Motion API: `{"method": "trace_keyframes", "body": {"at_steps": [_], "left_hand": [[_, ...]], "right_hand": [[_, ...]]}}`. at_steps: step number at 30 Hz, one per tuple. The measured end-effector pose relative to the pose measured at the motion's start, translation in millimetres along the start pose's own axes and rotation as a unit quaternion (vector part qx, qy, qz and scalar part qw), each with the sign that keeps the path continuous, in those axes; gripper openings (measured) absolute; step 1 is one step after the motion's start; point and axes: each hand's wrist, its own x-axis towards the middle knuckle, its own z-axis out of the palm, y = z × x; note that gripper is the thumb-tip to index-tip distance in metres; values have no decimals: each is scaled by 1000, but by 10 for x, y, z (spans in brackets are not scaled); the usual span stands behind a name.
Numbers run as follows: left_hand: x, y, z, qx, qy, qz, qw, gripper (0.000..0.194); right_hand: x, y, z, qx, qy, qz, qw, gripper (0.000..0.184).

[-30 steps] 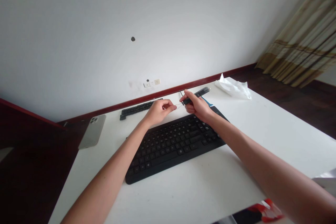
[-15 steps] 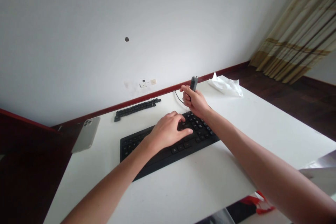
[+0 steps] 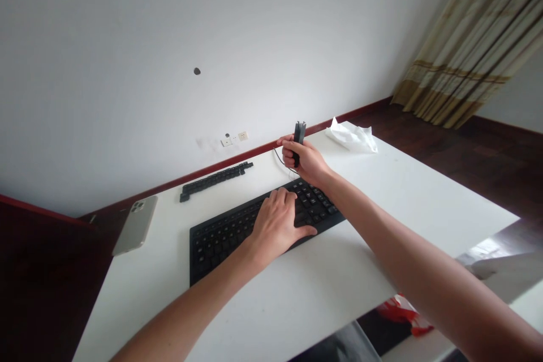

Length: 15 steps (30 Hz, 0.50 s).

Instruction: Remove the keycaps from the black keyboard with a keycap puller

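Pale wall (image 3: 271, 39) rose behind; white table (image 3: 305, 283) stood below it; black keyboard (image 3: 231, 235) lay there, long axis slanting away rightward; left hand (image 3: 278, 223), spread, nothing visible held, covered its middle, contact hard to judge; right hand (image 3: 309, 161), nearer its right end, clenched 1 dark tool (image 3: 299, 136) upright above the far edge.

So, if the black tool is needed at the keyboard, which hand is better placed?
Probably the right hand: it grips the black tool, close to the keyboard. The left hand is spread over the keyboard and shows no tool.
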Motion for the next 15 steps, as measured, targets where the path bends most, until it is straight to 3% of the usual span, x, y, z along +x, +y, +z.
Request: {"method": "trace_keyframes", "body": {"at_steps": [3, 6, 11, 15], "left_hand": [[-7, -10, 27, 2, 11, 5, 1000, 76], [-24, -16, 35, 7, 21, 23, 999, 72], [-36, -6, 33, 9, 32, 28, 999, 71], [-25, 8, 36, -7, 36, 14, 999, 68]], "right_hand": [[-29, -96, 40, -7, 21, -14, 1000, 15], [-66, -135, 72, 10, 51, -20, 998, 26], [-204, 43, -7, 15, 164, -19, 986, 37], [-340, 193, -119, 17, 172, 5, 985, 40]]}}
